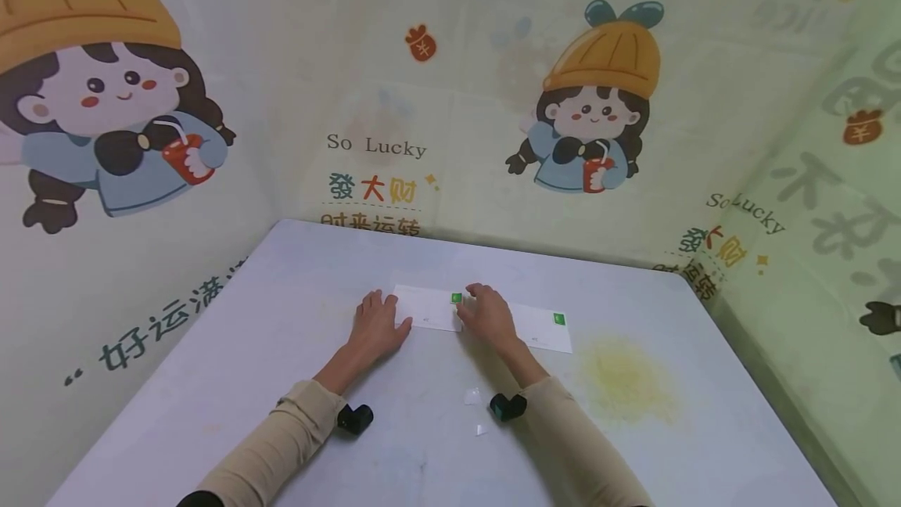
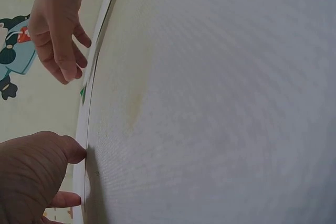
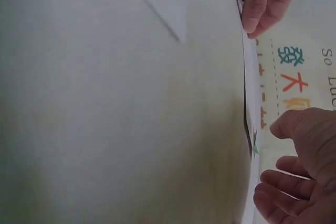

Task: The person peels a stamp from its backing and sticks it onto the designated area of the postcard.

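Note:
Flat on the table lies a white envelope [image 1: 429,310] with a green stamp [image 1: 457,298] at its upper right corner. My left hand [image 1: 378,329] rests at its left end, thumb and fingers spread apart; in the left wrist view the thumb [image 2: 75,150] touches the envelope's edge. Over the stamped end hovers my right hand [image 1: 490,318], its fingers loosely bent and holding nothing. In the right wrist view, that hand [image 3: 299,166] appears just beside the stamp. A second envelope [image 1: 542,329], also bearing a green stamp [image 1: 559,319], lies to the right, partly hidden by the right hand.
Two small clear scraps [image 1: 472,396] lie on the white table [image 1: 415,452] nearer to me. A yellowish stain [image 1: 626,378] marks the tabletop at right. Printed cloth walls [image 1: 464,108] stand behind the table and along both sides.

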Demonstrator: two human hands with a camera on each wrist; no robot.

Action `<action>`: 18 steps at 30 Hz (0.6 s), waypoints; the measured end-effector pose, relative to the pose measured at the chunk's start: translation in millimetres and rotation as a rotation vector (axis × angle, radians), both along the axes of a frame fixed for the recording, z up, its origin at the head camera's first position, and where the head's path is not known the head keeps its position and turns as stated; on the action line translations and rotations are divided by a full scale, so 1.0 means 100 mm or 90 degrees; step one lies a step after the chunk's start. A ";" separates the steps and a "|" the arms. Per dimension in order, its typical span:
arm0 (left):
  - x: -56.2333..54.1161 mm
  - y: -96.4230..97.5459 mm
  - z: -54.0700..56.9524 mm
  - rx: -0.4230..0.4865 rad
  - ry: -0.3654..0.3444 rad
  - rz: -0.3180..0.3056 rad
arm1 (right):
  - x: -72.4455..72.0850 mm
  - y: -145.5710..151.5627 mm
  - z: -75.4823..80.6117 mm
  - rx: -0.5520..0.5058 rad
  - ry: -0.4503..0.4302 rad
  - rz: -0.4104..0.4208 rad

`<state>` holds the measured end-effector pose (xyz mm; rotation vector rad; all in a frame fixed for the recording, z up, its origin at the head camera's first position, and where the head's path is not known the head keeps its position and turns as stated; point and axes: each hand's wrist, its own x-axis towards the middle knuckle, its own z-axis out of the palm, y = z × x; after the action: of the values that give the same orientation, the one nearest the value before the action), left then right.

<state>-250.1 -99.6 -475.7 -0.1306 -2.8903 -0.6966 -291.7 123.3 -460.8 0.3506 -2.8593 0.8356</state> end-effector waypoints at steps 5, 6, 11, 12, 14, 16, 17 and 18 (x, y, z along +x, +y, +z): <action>0.00 0.01 0.00 -0.002 -0.008 0.003 | 0.03 0.00 0.00 0.079 -0.002 0.036; 0.00 0.01 0.00 -0.004 -0.011 0.004 | 0.04 0.00 0.00 0.086 -0.002 0.043; 0.00 0.01 -0.03 -0.001 -0.013 0.006 | 0.04 -0.01 0.00 0.125 -0.008 0.065; 0.00 0.02 -0.03 -0.001 -0.012 0.007 | 0.04 -0.02 0.00 0.134 -0.011 0.068; 0.00 0.02 -0.03 -0.001 -0.011 0.007 | 0.05 -0.03 0.00 0.148 -0.009 0.075; 0.00 0.02 -0.02 -0.003 -0.011 0.008 | 0.06 -0.03 0.01 0.157 -0.009 0.081; 0.01 0.02 -0.02 -0.005 -0.013 0.008 | 0.06 -0.03 0.01 0.162 -0.008 0.085; 0.01 0.02 -0.02 -0.007 -0.013 0.008 | 0.07 -0.04 0.01 0.163 -0.009 0.089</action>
<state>-249.4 -97.7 -477.9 -0.1080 -2.9121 -0.6850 -284.9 119.6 -459.7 0.5812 -2.9872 0.4904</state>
